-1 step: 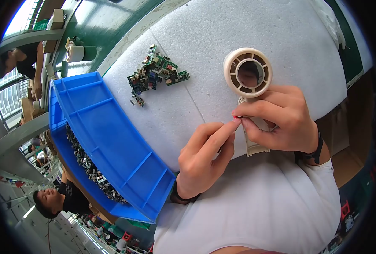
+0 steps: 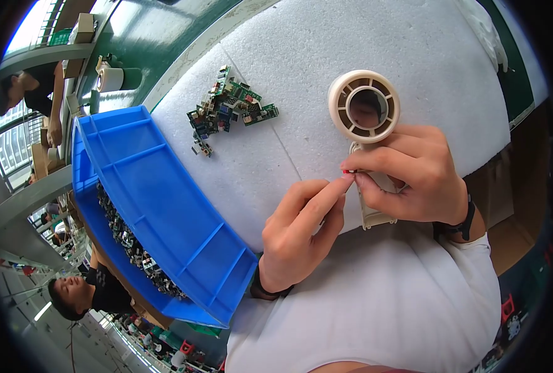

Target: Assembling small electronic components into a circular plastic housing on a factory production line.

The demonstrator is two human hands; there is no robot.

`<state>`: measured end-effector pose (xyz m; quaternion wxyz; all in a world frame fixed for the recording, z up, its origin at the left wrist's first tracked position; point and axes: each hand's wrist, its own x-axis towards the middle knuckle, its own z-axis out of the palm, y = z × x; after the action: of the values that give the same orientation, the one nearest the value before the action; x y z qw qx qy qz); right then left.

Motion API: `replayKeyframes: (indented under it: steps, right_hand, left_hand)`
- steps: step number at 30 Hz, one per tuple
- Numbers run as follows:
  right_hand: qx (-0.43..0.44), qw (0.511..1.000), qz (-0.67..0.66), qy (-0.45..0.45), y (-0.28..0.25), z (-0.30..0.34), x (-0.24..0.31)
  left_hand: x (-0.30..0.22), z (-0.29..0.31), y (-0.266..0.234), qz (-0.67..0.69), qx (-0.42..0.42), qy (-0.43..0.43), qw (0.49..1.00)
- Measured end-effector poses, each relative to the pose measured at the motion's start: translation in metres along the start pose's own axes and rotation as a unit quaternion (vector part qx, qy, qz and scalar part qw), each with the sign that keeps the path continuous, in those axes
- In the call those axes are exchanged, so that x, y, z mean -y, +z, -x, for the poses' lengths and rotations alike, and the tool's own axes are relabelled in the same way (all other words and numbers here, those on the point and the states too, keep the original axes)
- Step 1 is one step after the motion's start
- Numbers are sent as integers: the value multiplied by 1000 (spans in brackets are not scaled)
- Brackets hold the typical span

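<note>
Fingertips of my left hand (image 2: 300,233) and my right hand (image 2: 416,174) meet over the near edge of the white foam sheet. A tiny red-and-black part (image 2: 349,171) shows between them, too small to name; both hands are closed in a pinch at it. Beneath my right hand lies a cream plastic housing (image 2: 376,219), partly covered by the fingers. Just beyond that hand stands a cream round piece (image 2: 365,107) with a spoked ring and a dark, shiny centre. Its link to the housing is hidden by my right hand.
A heap of small green circuit boards (image 2: 230,105) lies on the foam sheet (image 2: 307,56). At left, a blue plastic bin (image 2: 164,193) holds many small dark parts (image 2: 133,245). A tape roll (image 2: 110,79) sits on the green table behind. Other people are at the far left.
</note>
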<state>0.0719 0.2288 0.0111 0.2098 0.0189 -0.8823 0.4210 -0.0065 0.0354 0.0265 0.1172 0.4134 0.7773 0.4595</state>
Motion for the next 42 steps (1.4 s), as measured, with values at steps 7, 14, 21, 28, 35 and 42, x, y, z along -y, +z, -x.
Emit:
replayKeyframes:
  steps: [7, 14, 21, 28, 35, 42]
  right_hand:
    - [-22, 1000, 9, -12, 3, 1, 0]
    - [-8, 1000, -2, -30, 2, -1, -3]
    - [13, 999, -34, 6, -6, -1, 1]
    - [-24, 999, -38, -19, 4, -1, -5]
    - [-18, 998, -48, 22, -6, 0, 2]
    - [-74, 997, -5, -9, 0, 4, 0]
  left_hand:
    - [2, 6, 2, 4, -22, 6, 1000]
    - [10, 14, 6, 86, -128, -50, 987]
    - [10, 0, 15, 131, -155, -123, 971]
    - [20, -3, 16, 110, -115, -16, 987]
    - [19, -3, 20, 177, -109, -34, 978]
    - [22, -3, 20, 195, -92, 4, 976]
